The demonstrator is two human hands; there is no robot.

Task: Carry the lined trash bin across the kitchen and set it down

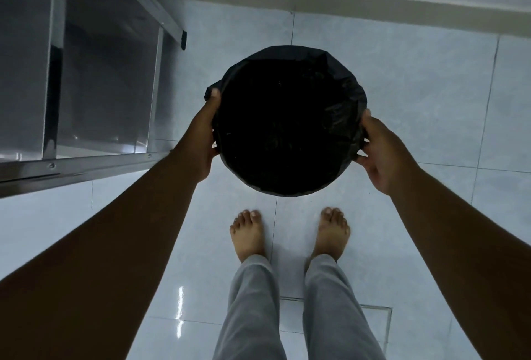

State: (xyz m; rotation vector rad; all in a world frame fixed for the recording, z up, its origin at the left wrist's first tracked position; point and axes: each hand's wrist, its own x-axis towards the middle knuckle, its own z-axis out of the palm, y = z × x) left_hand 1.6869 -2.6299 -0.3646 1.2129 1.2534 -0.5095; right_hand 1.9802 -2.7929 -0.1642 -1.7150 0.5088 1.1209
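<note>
Head view, looking straight down. Nearest to me: two bare feet in grey trousers on pale glossy floor tiles, with a square floor drain cover just behind the right leg.

Beyond the toes, the trash bin sits between both arms, its round mouth facing straight up at the camera, so its long axis runs vertical, along my line of sight. A black liner bag is folded over the rim all round. The interior is too dark; I cannot tell if it holds anything, nor whether the base touches the floor.

Left hand is clamped on the left rim, thumb over the edge. Right hand grips the right rim. Hands are well apart, on opposite sides.

Farther left: a steel table frame. Farthest: the wall skirting.
</note>
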